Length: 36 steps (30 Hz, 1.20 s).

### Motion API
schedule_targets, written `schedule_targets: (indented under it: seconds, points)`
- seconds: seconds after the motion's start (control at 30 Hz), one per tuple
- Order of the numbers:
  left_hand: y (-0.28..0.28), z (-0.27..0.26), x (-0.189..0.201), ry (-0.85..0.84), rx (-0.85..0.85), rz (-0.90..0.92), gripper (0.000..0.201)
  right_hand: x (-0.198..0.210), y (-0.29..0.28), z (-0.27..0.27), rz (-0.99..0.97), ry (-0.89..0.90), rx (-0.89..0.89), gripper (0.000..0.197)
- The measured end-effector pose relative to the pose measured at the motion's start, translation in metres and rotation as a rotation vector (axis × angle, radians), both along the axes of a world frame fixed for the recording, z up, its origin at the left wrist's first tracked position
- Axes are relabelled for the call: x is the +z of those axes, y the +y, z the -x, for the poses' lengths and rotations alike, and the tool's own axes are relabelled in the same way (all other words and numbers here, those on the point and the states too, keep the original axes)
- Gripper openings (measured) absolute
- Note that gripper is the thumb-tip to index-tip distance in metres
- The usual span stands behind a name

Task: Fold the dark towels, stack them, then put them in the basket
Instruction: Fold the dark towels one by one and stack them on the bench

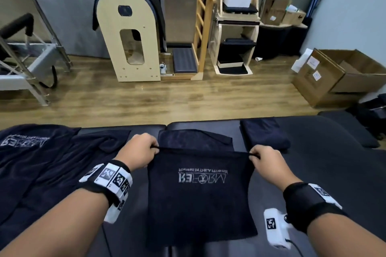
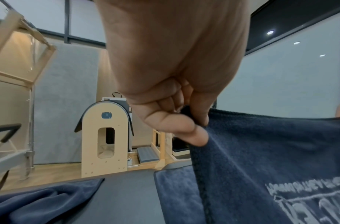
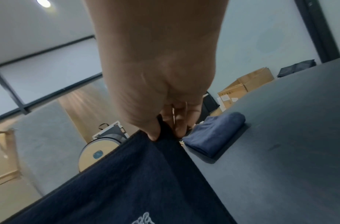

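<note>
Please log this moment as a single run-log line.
step: folding | left hand: pinches towel corner | right hand: pinches other corner | folded towel: on table, right | basket: not visible

A towel [image 1: 200, 190] is held up over the near middle of a padded table [image 1: 325, 165], its two upper corners pinched by the left hand [image 1: 139, 151] and the right hand [image 1: 266, 159]. To its left, loose towels [image 1: 41, 165] are spread on the table. To its right, a folded towel [image 1: 264, 133] is laid by the far edge. Beyond the table, cardboard boxes [image 1: 334, 75] are placed on the floor at the right.
</note>
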<state>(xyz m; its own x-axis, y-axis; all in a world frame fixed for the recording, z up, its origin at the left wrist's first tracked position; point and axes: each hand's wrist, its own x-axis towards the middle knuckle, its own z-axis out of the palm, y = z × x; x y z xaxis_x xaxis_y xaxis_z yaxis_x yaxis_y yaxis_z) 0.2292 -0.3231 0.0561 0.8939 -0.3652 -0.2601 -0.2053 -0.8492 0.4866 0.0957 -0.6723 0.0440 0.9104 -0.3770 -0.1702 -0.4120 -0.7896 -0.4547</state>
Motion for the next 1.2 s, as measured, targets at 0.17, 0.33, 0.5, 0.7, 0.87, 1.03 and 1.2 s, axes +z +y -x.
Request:
schedule_targets:
  seconds: [0.17, 0.33, 0.5, 0.7, 0.87, 1.03, 1.2]
  points:
    - [-0.013, -0.063, -0.035, 0.010, 0.022, -0.021, 0.021, -0.028, -0.014, -0.065, -0.038, 0.049, 0.008, 0.007]
    - [-0.024, -0.110, -0.076, 0.025, 0.090, -0.073, 0.019, -0.065, -0.035, -0.127, -0.160, 0.225, 0.132, 0.015]
    - [-0.036, -0.137, -0.112, 0.098, 0.086, -0.097, 0.017, -0.107, -0.050, -0.159, -0.248, 0.382, 0.202, 0.019]
    - [-0.039, -0.164, -0.145, 0.069, -0.038, -0.047, 0.009, -0.125, -0.065, -0.180, -0.158, 0.185, 0.183, 0.007]
    - [-0.047, -0.186, -0.159, 0.093, -0.213, -0.013, 0.007, -0.133, -0.058, -0.199, 0.025, 0.211, 0.277, 0.012]
    - [-0.055, -0.198, -0.165, 0.060, -0.150, 0.041, 0.015, -0.143, -0.057, -0.209, 0.019, 0.186, 0.172, 0.014]
    - [-0.060, -0.209, -0.172, 0.092, -0.129, -0.019, 0.013, -0.144, -0.067, -0.212, -0.012, 0.173, 0.154, 0.006]
